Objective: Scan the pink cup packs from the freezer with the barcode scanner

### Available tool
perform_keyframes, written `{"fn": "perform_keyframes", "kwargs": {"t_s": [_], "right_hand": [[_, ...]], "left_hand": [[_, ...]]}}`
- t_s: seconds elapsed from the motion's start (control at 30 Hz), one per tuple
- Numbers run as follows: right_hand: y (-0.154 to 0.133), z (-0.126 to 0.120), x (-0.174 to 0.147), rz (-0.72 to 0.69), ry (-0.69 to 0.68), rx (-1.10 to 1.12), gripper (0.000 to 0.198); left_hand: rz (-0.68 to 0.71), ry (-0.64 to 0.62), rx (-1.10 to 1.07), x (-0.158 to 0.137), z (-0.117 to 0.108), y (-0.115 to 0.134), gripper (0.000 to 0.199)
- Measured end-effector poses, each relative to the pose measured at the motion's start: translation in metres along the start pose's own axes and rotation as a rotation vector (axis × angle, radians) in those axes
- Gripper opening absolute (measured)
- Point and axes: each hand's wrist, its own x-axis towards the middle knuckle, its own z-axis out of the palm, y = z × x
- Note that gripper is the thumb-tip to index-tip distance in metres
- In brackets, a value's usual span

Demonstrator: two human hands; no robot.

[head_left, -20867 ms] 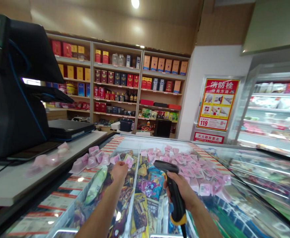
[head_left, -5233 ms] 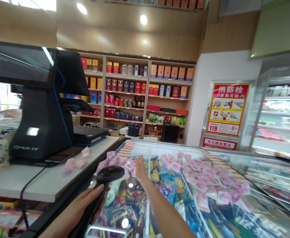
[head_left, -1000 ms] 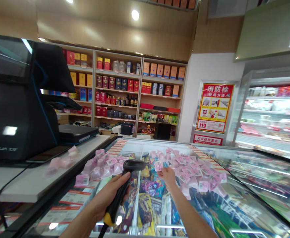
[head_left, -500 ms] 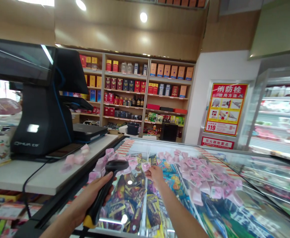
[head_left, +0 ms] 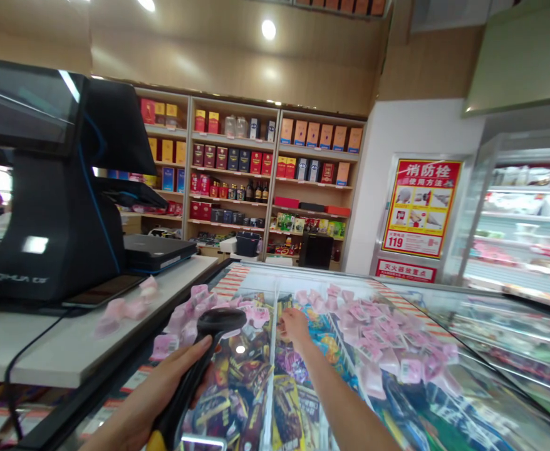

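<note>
Left hand (head_left: 176,366) grips the scanner (head_left: 191,376); right hand (head_left: 296,327) curls, hold unclear; pink cups (head_left: 373,326) at its three o'clock seem light: pinch rims.

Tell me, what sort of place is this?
Most likely a shop, near its checkout: a black till-like machine stands on the counter, the left hand holds what looks like a barcode scanner, and boxed goods line the wall shelves.

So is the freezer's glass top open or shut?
Shut, at least under the pink cups: they rest on the glass top, with packets showing below it.
</note>
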Motion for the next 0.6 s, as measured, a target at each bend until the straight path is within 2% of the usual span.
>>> {"fn": "perform_keyframes", "kwargs": {"t_s": [0.13,0.23,0.43,0.6], "right_hand": [[0.004,-0.043,0.034,-0.125,0.165,-0.257,0.026],[0.004,-0.059,0.053,-0.218,0.227,-0.439,0.032],[0.006,-0.048,0.079,-0.324,0.171,-0.703,0.041],[0.006,-0.043,0.083,-0.364,0.097,-0.824,0.031]], "left_hand": [[0.015,-0.007,0.01,0.009,0.016,-0.002,0.036],[0.045,-0.03,0.03,0.019,0.024,-0.005,0.037],[0.036,-0.047,0.073,0.033,0.027,-0.009,0.04],[0.014,-0.015,0.084,0.037,0.03,-0.012,0.037]]}}
